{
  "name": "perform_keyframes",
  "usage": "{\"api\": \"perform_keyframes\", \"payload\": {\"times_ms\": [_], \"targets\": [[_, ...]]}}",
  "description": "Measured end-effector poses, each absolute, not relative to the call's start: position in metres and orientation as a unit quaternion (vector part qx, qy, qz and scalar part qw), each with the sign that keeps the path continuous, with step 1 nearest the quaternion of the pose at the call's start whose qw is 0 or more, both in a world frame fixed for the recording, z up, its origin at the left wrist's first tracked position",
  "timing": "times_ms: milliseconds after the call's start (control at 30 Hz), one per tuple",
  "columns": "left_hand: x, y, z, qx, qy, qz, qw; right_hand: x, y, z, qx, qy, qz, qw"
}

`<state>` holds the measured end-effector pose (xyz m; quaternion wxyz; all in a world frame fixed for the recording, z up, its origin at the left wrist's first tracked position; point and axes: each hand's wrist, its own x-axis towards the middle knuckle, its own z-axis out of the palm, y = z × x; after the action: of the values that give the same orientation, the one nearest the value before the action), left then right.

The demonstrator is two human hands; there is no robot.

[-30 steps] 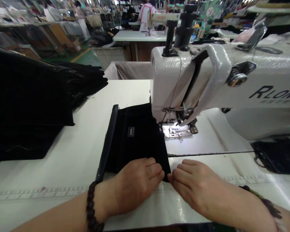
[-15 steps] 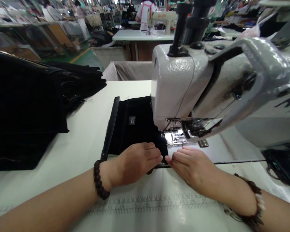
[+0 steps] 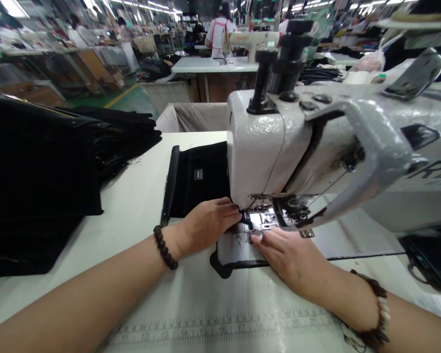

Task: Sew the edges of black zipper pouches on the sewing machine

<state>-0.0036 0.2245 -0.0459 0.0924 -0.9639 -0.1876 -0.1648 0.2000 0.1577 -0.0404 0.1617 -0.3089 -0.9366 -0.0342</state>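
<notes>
A black fabric panel (image 3: 206, 189) lies on the table, its right side running under the head of the sewing machine (image 3: 257, 147). It bears a small grey label (image 3: 199, 174) and has a dark strip (image 3: 171, 184) along its left edge. My left hand (image 3: 208, 225) is closed on the panel's near edge, fingertips beside the presser foot area (image 3: 259, 219). On the metal bed plate (image 3: 235, 252), just in front of the foot, rests my right hand (image 3: 290, 255), fingers curled together. Whatever it pinches, if anything, is hidden. The needle itself cannot be made out.
Stacked black fabric pieces (image 3: 40, 186) cover the table's left side. A printed ruler (image 3: 220, 331) runs along the near edge. Behind the table stands a grey cloth-lined bin (image 3: 198, 116). Farther back are another sewing machine (image 3: 250, 44) and a person (image 3: 217, 37).
The black panel has moved away from me under the machine, baring the metal plate. My left hand has gone forward with it. My right hand stays near the plate; the view has tilted up.
</notes>
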Motion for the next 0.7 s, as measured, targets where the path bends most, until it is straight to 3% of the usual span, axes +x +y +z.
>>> {"api": "perform_keyframes", "payload": {"times_ms": [333,567,700], "targets": [[-0.001,0.227,-0.047,-0.954,-0.201,-0.205,0.09,0.199,0.157,-0.041,-0.317,-0.932,-0.052,0.168],[-0.008,0.242,-0.031,-0.969,-0.231,-0.09,0.016,0.199,0.158,-0.041,-0.32,-0.93,-0.053,0.176],[-0.034,0.261,-0.007,-0.945,-0.325,-0.023,-0.033,0.201,0.158,-0.045,-0.323,-0.929,-0.045,0.175]]}}
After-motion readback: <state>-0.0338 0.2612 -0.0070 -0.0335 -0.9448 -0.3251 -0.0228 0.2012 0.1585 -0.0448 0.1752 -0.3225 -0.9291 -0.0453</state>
